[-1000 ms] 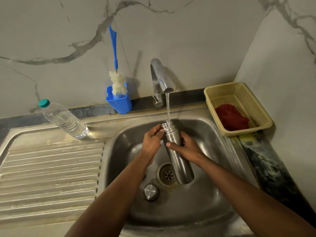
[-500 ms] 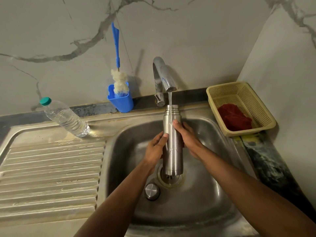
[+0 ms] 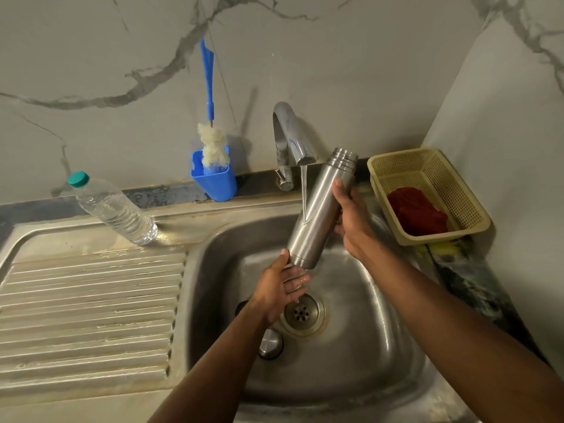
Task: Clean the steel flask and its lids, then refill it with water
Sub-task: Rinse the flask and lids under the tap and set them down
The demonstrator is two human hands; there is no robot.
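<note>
Gleaming steel sink (image 3: 213, 261) under grey marble wall (image 3: 335, 56).

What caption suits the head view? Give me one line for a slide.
Right hand grips the tilted steel flask under the running tap while the left hand touches its base.

We note dim warm light; brush (image 3: 210, 96) shadow falls right on wall (image 3: 351, 56); sink (image 3: 381, 346) glare; wide-angle edge bending.

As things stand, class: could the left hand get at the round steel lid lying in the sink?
Probably yes. The left hand only props the flask's base with open fingers, and the lid lies just beside its forearm with nothing covering it.
</note>
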